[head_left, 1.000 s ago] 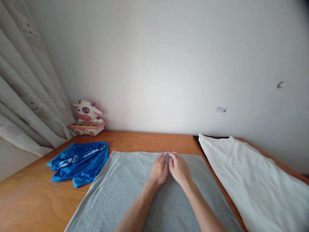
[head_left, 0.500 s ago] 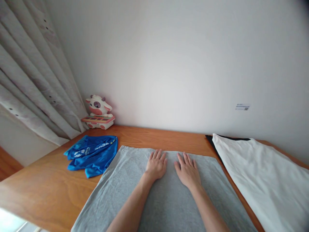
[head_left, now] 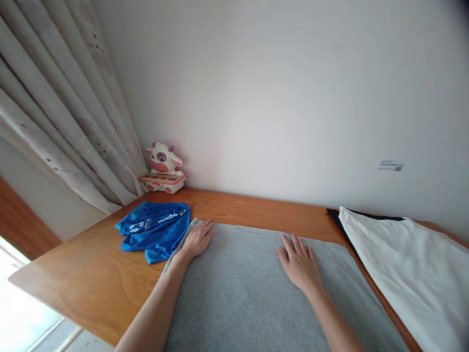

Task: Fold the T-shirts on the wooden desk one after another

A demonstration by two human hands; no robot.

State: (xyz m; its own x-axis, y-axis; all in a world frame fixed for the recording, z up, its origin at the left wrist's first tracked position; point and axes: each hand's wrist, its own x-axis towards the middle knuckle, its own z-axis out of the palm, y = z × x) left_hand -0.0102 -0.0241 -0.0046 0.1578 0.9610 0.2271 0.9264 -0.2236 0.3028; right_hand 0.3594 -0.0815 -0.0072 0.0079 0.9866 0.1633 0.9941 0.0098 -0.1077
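Note:
A grey cloth (head_left: pixel 242 283) lies spread flat on the wooden table (head_left: pixel 88 274), reaching past the bottom of the view. My left hand (head_left: pixel 199 238) rests palm down on its far left corner, fingers extended and holding nothing. Nearer the far right part of the cloth, my right hand (head_left: pixel 299 261) lies flat with its fingers spread, also with nothing in it. Just left of my left hand is a crumpled blue garment (head_left: pixel 157 230) with white print.
White cloth (head_left: pixel 410 264) covers the right side of the table, with a black cloth (head_left: pixel 335 217) partly under it. A cow toy with a keyboard (head_left: pixel 163 168) stands at the back left, beside the curtain (head_left: pixel 73 102). Behind the table is a wall with a small label (head_left: pixel 391 165).
My left hand has slid left across the grey cloth to its corner, away from my right hand. My right hand stays flat on the cloth. The view has turned slightly left.

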